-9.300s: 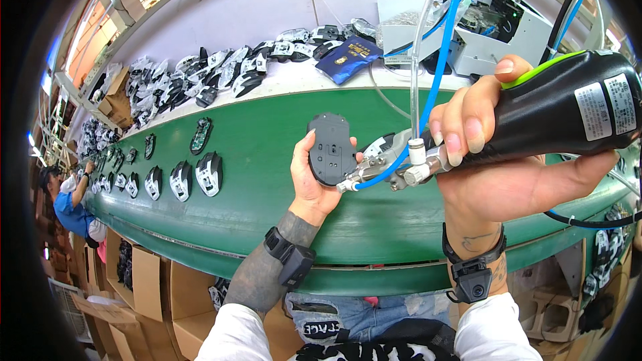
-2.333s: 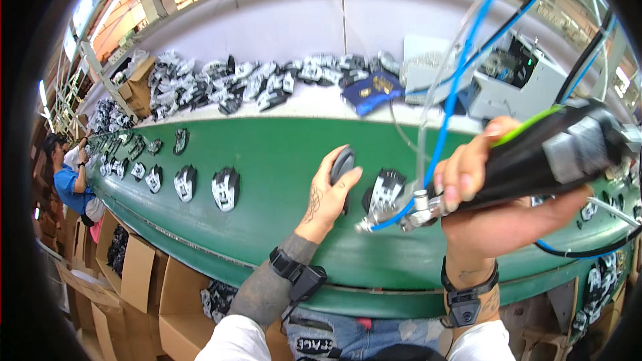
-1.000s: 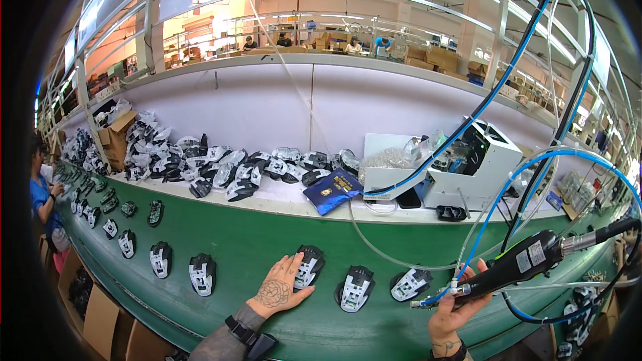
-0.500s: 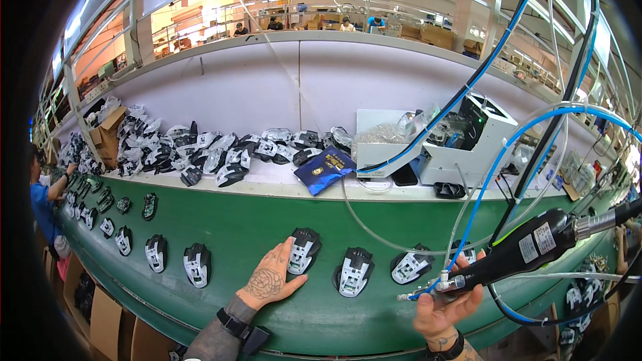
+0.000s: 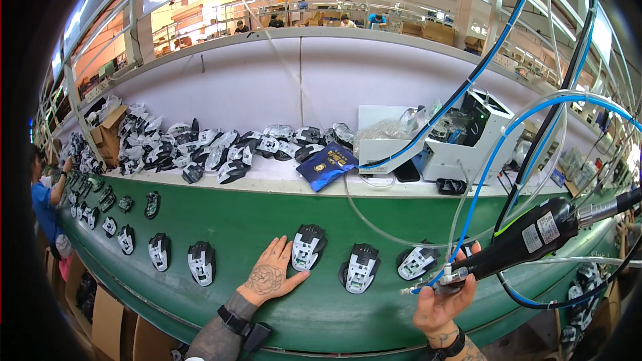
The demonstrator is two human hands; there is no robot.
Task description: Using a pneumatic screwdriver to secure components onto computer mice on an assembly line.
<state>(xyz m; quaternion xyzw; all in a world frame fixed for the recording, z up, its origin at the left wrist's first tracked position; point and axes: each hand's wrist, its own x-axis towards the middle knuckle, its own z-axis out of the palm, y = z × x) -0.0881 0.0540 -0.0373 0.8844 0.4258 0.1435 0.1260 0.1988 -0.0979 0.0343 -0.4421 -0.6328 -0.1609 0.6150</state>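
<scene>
My left hand [image 5: 270,275] lies flat on the green belt [image 5: 261,321], its fingers stretched out and its thumb against the lower edge of a black and white computer mouse shell [image 5: 307,249]. The white inner frame of that shell faces up. At the right, my right hand [image 5: 445,301] grips the front end of a black power screwdriver [image 5: 528,237], which lies almost level with its tip to the left. A second mouse shell [image 5: 360,269] sits between my hands. Another shell [image 5: 418,262] lies just beyond the screwdriver tip.
More mouse shells [image 5: 201,264] line the belt at left. Behind it, a white shelf [image 5: 267,184] holds a heap of shells [image 5: 221,150], a blue packet [image 5: 326,167] and a white machine [image 5: 461,154]. Blue and clear hoses [image 5: 498,140] hang at right. A co-worker [image 5: 44,194] stands far left.
The row of mouse shells has shifted slightly right along the belt. The shell by my left hand has slid a little away from its fingertips. My right hand still holds the screwdriver.
</scene>
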